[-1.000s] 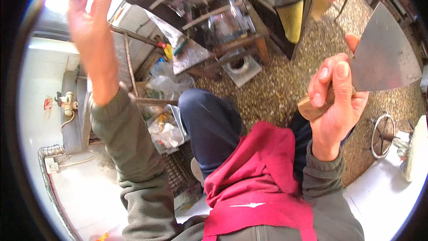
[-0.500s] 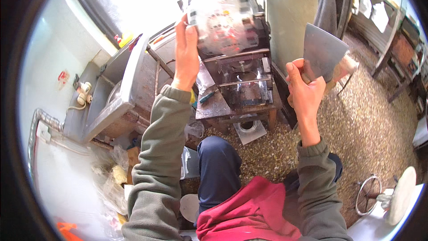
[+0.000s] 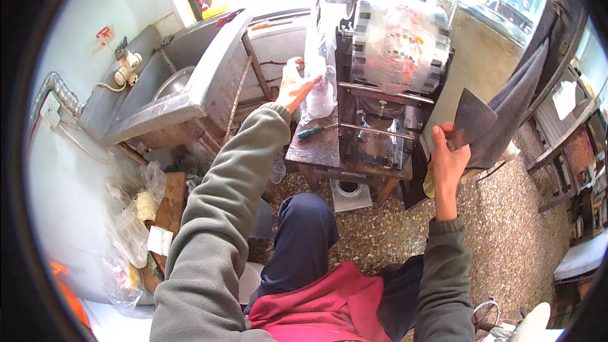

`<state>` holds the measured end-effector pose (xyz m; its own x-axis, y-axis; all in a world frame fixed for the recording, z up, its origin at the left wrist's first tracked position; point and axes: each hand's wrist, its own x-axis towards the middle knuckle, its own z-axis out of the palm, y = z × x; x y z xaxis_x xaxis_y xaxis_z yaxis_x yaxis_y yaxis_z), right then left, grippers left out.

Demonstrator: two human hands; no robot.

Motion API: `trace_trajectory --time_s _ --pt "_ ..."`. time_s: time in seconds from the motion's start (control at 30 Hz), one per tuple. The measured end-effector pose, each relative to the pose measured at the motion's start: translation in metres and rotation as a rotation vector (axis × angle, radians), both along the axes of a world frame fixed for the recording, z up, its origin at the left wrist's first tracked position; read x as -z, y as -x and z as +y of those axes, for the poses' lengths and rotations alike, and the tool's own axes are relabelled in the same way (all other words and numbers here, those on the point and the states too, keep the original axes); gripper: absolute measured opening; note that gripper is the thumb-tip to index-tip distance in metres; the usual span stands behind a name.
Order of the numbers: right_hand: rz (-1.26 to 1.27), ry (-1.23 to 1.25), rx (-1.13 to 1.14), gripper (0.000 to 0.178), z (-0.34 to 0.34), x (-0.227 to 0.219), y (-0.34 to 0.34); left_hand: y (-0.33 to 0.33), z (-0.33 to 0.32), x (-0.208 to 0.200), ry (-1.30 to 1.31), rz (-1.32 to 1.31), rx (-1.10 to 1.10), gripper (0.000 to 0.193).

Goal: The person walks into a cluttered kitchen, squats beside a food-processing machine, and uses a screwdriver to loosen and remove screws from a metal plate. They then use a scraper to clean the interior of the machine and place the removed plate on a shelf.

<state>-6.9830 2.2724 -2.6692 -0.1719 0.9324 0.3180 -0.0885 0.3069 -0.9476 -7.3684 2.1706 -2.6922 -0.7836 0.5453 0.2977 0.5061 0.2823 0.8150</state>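
Note:
My left hand [image 3: 296,85] reaches forward with thumb and fingers apart. It is beside an upright stack wrapped in clear plastic [image 3: 321,96], and I cannot tell whether it touches it. Right of the stack stands a black-framed machine with a wide clear drum [image 3: 402,41], edged with dark blocks and blurred red and dark marks. In my right hand [image 3: 448,158] is a scraper with a broad grey blade [image 3: 474,119] pointing up; its handle is mostly hidden by my fingers. A teal-handled tool [image 3: 315,132] lies on the small dark table [image 3: 310,151] under the machine.
To the left is a grey sink [image 3: 177,111] on a metal frame. Plastic bags [image 3: 130,228] and boards are heaped below it. A dark cloth [image 3: 516,104] hangs at right, near a rack [image 3: 570,145]. A square plate with a round hole [image 3: 349,195] lies under the table.
The view has swung left, so the machine appears further right. My left hand has moved from beside the drum to the wrapped stack. My right hand keeps hold of the scraper.

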Motion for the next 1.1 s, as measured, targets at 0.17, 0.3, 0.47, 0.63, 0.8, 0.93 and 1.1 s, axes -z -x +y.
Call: trace_trajectory --time_s 0.17,0.3,0.47,0.63,0.8,0.93,1.1 --pt "0.015 0.060 -0.013 0.015 0.009 0.014 0.027 -0.032 0.018 -0.026 -0.605 -0.021 0.126 0.048" --pt "0.003 0.045 0.008 0.014 0.012 0.021 0.048 -0.087 0.022 -0.049 -0.776 -0.144 0.406 0.045" --pt "0.022 0.032 0.065 0.014 0.028 0.025 0.063 -0.086 0.048 -0.052 -0.697 -0.015 0.325 0.046" --pt "-0.016 -0.077 0.156 0.017 0.059 0.041 0.068 -0.071 0.086 -0.034 -0.703 0.372 0.208 0.033" --pt "-0.089 -0.328 0.223 0.013 0.077 0.052 0.066 -0.067 0.109 -0.015 -0.732 0.544 0.137 0.022" --pt "-0.208 -0.281 0.288 0.016 0.086 0.045 0.070 -0.049 0.120 -0.013 -0.601 0.610 0.205 0.055" --pt "-0.291 -0.392 0.299 0.019 0.108 0.037 0.078 -0.039 0.141 -0.019 -0.602 0.399 0.249 0.073"
